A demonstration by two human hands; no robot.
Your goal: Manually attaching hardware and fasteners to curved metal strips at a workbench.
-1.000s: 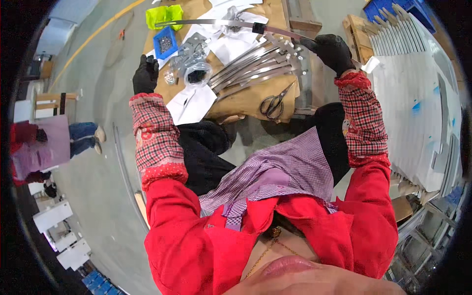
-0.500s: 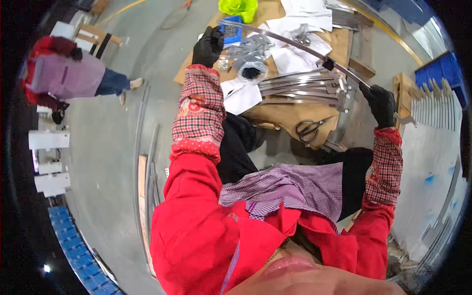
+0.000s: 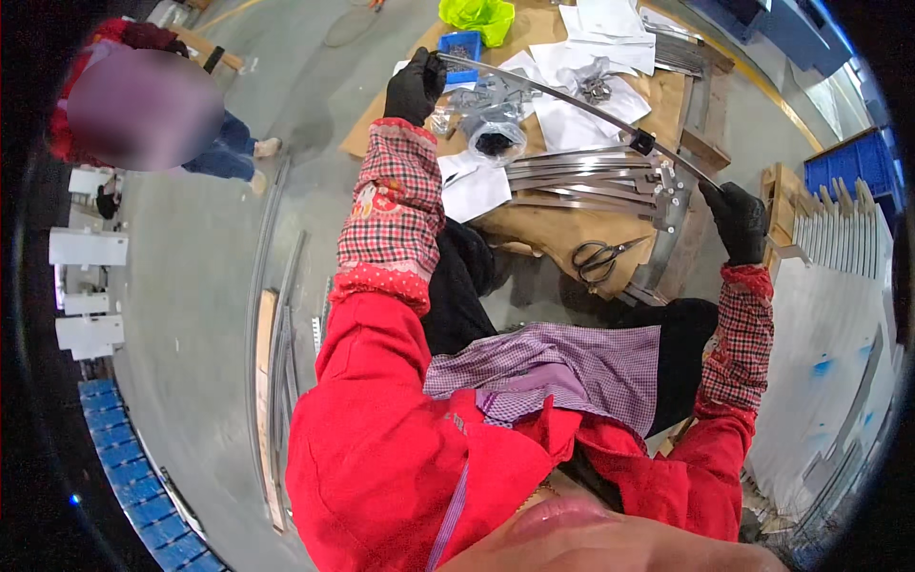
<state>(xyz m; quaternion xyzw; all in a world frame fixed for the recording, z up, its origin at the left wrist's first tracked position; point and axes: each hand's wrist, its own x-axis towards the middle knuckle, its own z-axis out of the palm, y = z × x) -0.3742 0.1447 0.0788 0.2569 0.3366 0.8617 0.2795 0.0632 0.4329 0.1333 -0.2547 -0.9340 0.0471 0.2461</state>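
Surface (image 3: 538, 224), brown-papered, probably to spare metal from scratches. Strip pile (image 3: 581, 183) lies on it: thin metal strips, fittings bunched at right ends, likely laid alike for easy picking. Long metal strip (image 3: 572, 100) is held up aslant, from beyond the pile's left end across to its right; wide two-handed hold looks meant to stop flexing. White sheets (image 3: 562, 119) spread beyond the pile, maybe as clean backing. Yellow-green bag (image 3: 481, 19), crumpled, farthest beyond the pile; contents unclear. Left hand (image 3: 416, 88), black-gloved, looks pinched on the held strip's end, beyond and left of the pile; exact finger contact too dark. Right hand (image 3: 739, 221), also gloved, closed round the opposite end, right of the pile. Clear bag of black parts (image 3: 496, 143) sits just left of the pile, looks open, likely for reach-in. Blue tray (image 3: 461, 36) beyond and left of the pile, walls presumably containing small parts (image 3: 463, 50). Scissors (image 3: 595, 259) on the pile's near side, apparently parked clear. Black block (image 3: 643, 142) sits on the held strip, by the pile's far right corner.
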